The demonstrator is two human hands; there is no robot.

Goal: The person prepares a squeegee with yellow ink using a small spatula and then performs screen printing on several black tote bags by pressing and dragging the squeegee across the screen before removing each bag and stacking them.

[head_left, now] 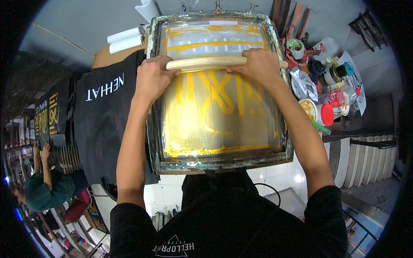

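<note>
Both my hands grip a wooden-handled squeegee that lies crosswise over the upper part of a screen-printing frame. My left hand is closed round its left end, thumb on the near side. Toward the right end, my right hand holds the same handle, its thumb also along the near edge. Yellow-gold ink coats the mesh, thickest in a band along the near edge. Through it shows a looping yellow design. Beyond the squeegee, yellow streaks cross a paler strip of mesh. The squeegee's blade is hidden under the handle.
Left of the frame lies a stack of black fabric pieces with white lettering. White paper rolls rest behind it. On the right crowd jars, a red-lidded tub, a plastic bottle and tape. Another person works far left beside printed black pieces.
</note>
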